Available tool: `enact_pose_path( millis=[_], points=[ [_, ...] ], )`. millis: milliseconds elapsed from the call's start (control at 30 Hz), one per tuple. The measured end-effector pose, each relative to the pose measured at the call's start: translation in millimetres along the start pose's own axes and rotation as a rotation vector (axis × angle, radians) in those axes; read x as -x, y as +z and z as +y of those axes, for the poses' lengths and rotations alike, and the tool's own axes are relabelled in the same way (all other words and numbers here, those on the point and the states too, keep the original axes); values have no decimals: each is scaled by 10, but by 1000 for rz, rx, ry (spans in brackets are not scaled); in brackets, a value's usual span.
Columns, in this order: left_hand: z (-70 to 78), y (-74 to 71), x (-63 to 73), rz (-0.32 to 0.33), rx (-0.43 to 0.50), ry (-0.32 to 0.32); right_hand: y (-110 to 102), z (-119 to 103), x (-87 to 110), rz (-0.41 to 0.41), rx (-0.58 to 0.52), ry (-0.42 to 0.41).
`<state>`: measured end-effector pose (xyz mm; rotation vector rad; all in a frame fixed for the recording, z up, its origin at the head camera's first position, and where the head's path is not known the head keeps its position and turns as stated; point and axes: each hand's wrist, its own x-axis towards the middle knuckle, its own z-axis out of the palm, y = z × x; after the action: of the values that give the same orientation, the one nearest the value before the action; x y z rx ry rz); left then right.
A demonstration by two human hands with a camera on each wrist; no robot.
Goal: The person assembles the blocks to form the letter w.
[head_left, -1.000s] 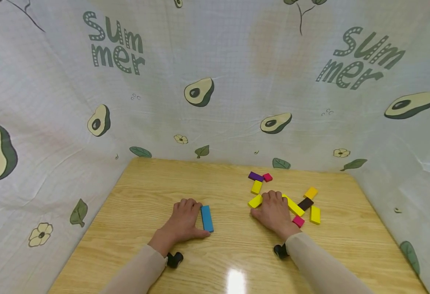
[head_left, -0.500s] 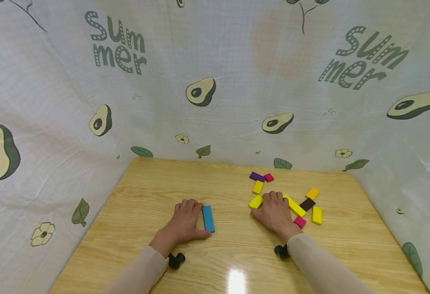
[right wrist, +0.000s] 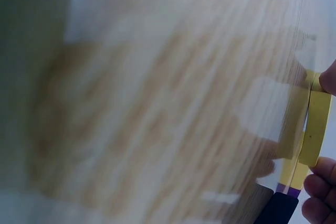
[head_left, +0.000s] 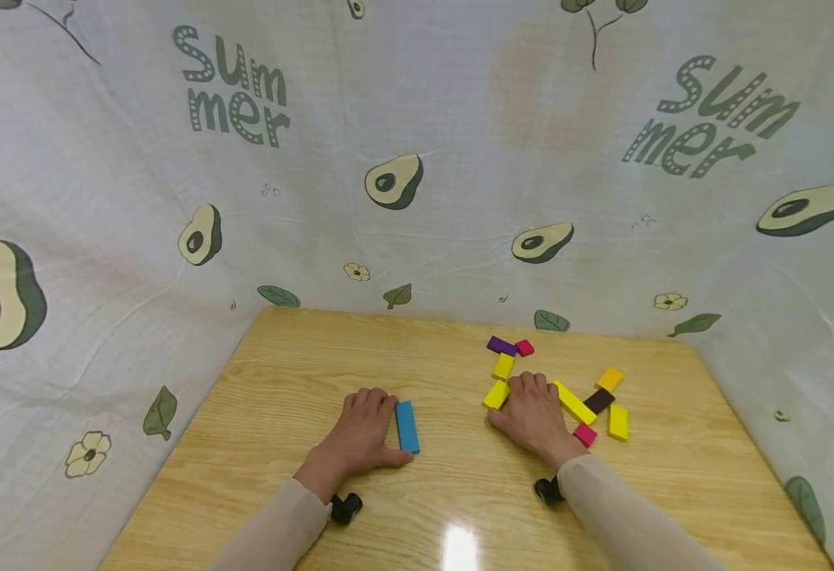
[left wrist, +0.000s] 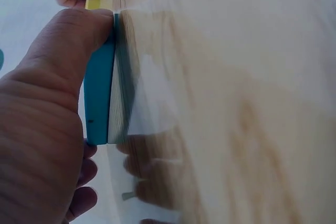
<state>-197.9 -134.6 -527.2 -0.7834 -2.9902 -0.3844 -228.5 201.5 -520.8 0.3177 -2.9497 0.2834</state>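
On the left of the table my left hand [head_left: 361, 434] holds a blue block [head_left: 407, 427] lengthwise, fingertips at its far end and thumb at its near end. In the left wrist view the same blue block [left wrist: 100, 87] stands on edge, with the thumb [left wrist: 97, 22] on its top end. My right hand [head_left: 531, 412] pinches a short yellow block [head_left: 495, 394] between thumb and fingers; this yellow block [right wrist: 317, 127] shows at the right edge of the right wrist view. A longer yellow block [head_left: 574, 403] lies against the right side of that hand.
Past the right hand lie a purple block [head_left: 502, 346], a small pink block [head_left: 525, 347] and a yellow block [head_left: 503, 365]. To its right are a dark block [head_left: 598, 400], an orange block [head_left: 610, 379], another yellow block [head_left: 618, 423] and a pink block [head_left: 585, 434]. A printed curtain [head_left: 453, 238] surrounds the wooden table [head_left: 303, 349].
The whole scene has shifted slightly right and down in the head view. Both hands and the blocks keep their places relative to each other.
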Motion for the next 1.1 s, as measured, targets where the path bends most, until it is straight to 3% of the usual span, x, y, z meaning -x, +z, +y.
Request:
enact_pose_path(
  millis=[1100],
  points=[
    [19,9,51,-4,4,25,-1,-59,-29,40,46,-77]
  ],
)
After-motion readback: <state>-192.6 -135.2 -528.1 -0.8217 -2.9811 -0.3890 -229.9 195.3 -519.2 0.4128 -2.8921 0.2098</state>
